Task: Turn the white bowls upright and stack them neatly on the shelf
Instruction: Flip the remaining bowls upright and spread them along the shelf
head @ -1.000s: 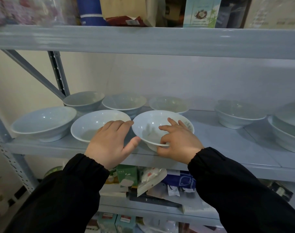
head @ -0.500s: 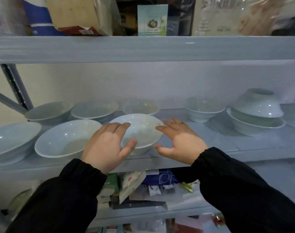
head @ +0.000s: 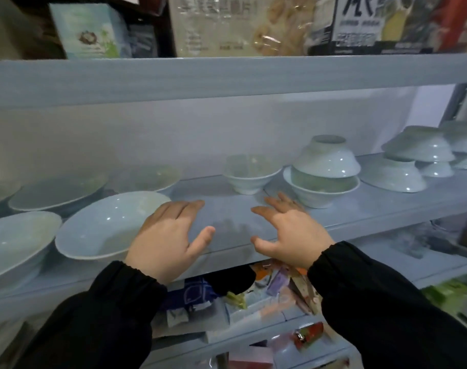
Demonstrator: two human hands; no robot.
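Both hands hover empty over a bare stretch of the grey shelf [head: 227,209], fingers spread. My left hand [head: 168,235] is just right of a wide upright white bowl [head: 102,225]. My right hand [head: 288,230] is in front of a small upright bowl [head: 249,173]. Right of it an upside-down bowl [head: 327,158] rests on an upright bowl [head: 320,190]. More upside-down bowls [head: 416,147] are piled at the far right. Several upright wide bowls [head: 14,235] stand at the left.
The upper shelf board [head: 227,75] hangs low over the bowls and carries boxes and food packets [head: 240,22]. Below the bowl shelf a lower shelf holds mixed packets and boxes [head: 267,288]. A white back wall closes the shelf behind.
Both hands have let go of the wide bowl and shifted right over bare shelf. The view has swung right, bringing the upside-down bowls into sight.
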